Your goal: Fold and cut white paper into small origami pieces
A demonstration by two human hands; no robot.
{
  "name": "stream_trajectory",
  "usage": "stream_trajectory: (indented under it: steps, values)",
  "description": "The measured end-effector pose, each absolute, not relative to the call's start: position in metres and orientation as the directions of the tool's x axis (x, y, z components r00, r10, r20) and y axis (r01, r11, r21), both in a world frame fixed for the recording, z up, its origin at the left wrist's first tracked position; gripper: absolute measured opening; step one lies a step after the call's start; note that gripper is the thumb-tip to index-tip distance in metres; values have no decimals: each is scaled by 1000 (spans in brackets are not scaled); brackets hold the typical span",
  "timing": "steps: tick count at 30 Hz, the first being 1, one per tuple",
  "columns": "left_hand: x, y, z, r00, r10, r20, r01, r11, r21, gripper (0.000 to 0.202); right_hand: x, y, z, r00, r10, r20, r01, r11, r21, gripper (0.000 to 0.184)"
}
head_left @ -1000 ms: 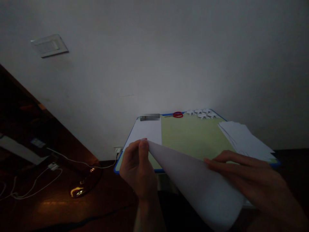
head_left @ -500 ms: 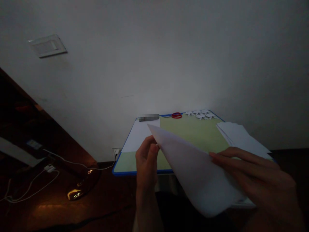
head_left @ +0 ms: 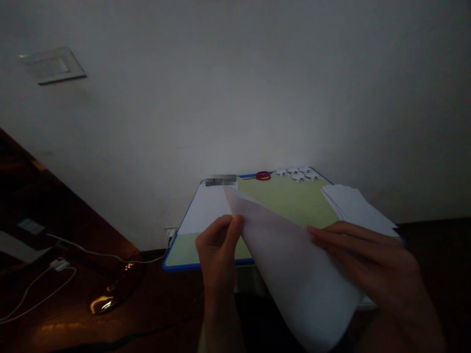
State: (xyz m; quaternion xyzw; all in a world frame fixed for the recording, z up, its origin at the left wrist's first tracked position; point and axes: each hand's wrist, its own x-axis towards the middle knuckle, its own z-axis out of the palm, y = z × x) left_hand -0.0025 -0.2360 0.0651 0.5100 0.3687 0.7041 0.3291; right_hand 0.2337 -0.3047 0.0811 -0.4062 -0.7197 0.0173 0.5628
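Observation:
A white sheet of paper point(head_left: 290, 264) is lifted in front of me over the near edge of a small green table with a blue rim point(head_left: 176, 264). My left hand point(head_left: 217, 255) pinches the sheet's left edge between thumb and fingers. My right hand point(head_left: 371, 264) lies along the sheet's right side with fingers stretched out and pressed on it. The sheet's far corner points up toward the table's middle.
On the table lie a flat white sheet point(head_left: 206, 206) at the left, a stack of white paper point(head_left: 353, 206) at the right, red scissors point(head_left: 262, 175) and several small folded paper pieces point(head_left: 298, 173) at the back. White cables point(head_left: 44, 279) run over dark wood at the left.
The sheet's corner has swung up and away from me, from low over the table's edge to higher over the table. My left hand shifted its pinch along the edge. The view drifted slightly left.

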Motion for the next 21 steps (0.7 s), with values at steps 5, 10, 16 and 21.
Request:
stream_trajectory:
  steps: [5,10,16,21]
  values:
    - [2,-238,67,-277,842,464,-130,-511,850,25,236,-305,78,-44,600,799,569,672,-473,27]
    - [3,-238,68,-243,869,431,-250,-485,838,23,236,-306,79,-48,605,795,564,673,-478,32]
    - [2,-234,61,-313,851,422,-250,-502,828,28,235,-306,82,-83,624,777,537,685,-493,29]
    - [5,-234,62,-377,824,423,-241,-529,814,28,237,-303,76,-112,637,763,497,701,-512,33]
